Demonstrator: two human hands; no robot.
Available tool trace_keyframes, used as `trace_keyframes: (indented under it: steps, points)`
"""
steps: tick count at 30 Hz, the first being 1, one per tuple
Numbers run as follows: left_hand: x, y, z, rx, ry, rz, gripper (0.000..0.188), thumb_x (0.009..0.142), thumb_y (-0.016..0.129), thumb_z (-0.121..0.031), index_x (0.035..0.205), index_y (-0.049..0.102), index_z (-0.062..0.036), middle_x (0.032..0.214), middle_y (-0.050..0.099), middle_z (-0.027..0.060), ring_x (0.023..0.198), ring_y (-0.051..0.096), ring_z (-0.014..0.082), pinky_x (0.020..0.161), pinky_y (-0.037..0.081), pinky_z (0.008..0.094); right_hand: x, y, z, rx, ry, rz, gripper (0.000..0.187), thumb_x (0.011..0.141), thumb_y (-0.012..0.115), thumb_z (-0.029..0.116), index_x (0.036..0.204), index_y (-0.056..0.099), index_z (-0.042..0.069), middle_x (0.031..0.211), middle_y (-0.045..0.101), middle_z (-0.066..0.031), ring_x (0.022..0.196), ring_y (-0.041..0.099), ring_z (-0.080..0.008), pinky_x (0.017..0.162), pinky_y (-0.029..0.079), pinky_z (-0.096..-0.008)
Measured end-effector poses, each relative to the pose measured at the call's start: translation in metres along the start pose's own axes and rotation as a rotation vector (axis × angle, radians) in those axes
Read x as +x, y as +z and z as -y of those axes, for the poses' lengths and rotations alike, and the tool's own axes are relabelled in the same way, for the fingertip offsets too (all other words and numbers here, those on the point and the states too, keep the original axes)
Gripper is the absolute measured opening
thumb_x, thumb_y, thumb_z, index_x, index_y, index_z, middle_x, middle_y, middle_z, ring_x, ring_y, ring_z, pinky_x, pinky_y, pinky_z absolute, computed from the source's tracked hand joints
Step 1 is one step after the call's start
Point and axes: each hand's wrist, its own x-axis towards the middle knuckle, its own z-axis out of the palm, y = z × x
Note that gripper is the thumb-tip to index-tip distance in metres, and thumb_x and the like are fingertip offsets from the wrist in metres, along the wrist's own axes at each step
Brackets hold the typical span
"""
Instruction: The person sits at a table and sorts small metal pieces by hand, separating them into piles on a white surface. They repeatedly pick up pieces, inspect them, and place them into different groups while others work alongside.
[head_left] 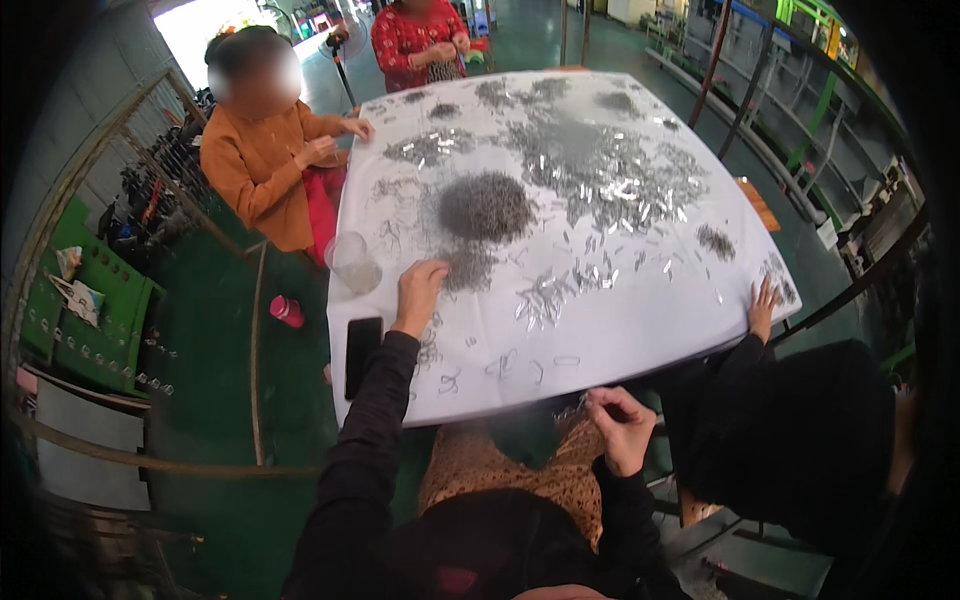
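While the left hand [421,292] reaches over the white worktop [650,335], its fingers bunch at the left edge of a low heap of thin dark pieces [468,272]; I cannot tell whether they grip one; the right hand [624,432] is just off the worktop's near edge, its fingers curled toward the thumb, and whether they grip anything I cannot tell; beyond the low heap, and touching it, lies a larger, rounder heap [487,207]; shiny metal strips [600,175] spread beyond that to the right; a clear container [352,270] stands to the left, with a black phone [362,350] lying nearer; a co-worker in orange [250,185] is at the left side, another in red [398,62] at the far side; at the right another person's hand [763,310] rests near the corner
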Motion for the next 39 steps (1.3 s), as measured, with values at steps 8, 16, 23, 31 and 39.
trace_keyframes:
  steps: [8,16,23,31,39]
  points:
    - [-0.095,0.025,-0.167,-0.679,-0.225,0.459,0.011,0.088,0.065,-0.004,0.096,0.065,0.0037,0.086,0.068,0.0055,0.074,0.065,0.0093,0.065,0.053,0.0226,-0.011,-0.001,-0.017,0.091,0.013,-0.035,0.016,0.080,0.065,-0.011,0.094,0.069,-0.005,0.087,0.065,-0.0043,0.079,0.062,-0.0096,0.072,0.049,-0.0209]
    - [-0.128,0.026,-0.214,-0.600,0.206,0.368,0.014,0.079,0.072,-0.001,0.090,0.064,-0.0014,0.101,0.064,0.0081,0.089,0.063,0.0193,0.076,0.051,0.0299,-0.014,-0.005,-0.018,0.038,-0.071,-0.133,0.016,0.081,0.065,-0.011,0.095,0.067,-0.006,0.091,0.066,-0.0057,0.086,0.062,-0.0126,0.079,0.049,-0.0240]
    - [-0.138,0.037,-0.210,-0.660,0.183,0.361,0.014,0.078,0.071,0.001,0.090,0.064,-0.0002,0.099,0.062,0.0074,0.084,0.061,0.0180,0.070,0.051,0.0285,-0.017,-0.001,-0.018,0.149,-0.038,-0.150,0.020,0.081,0.063,-0.014,0.099,0.068,-0.006,0.088,0.063,-0.0035,0.082,0.061,-0.0098,0.074,0.048,-0.0209]
    - [-0.137,0.039,-0.207,-0.622,0.157,0.335,0.015,0.079,0.071,0.003,0.091,0.064,-0.0010,0.096,0.063,0.0068,0.084,0.061,0.0178,0.069,0.052,0.0297,-0.014,0.000,-0.013,0.099,-0.036,-0.090,0.017,0.082,0.063,-0.012,0.098,0.068,-0.006,0.092,0.064,-0.0052,0.084,0.062,-0.0109,0.074,0.051,-0.0223]
    - [-0.148,0.038,-0.206,-0.601,0.017,0.289,0.008,0.085,0.065,0.000,0.092,0.061,-0.0015,0.088,0.067,0.0082,0.077,0.065,0.0200,0.070,0.051,0.0290,-0.005,-0.003,-0.016,0.174,-0.032,-0.088,0.021,0.086,0.064,-0.005,0.107,0.067,-0.004,0.082,0.068,-0.0067,0.074,0.063,-0.0114,0.067,0.050,-0.0225]
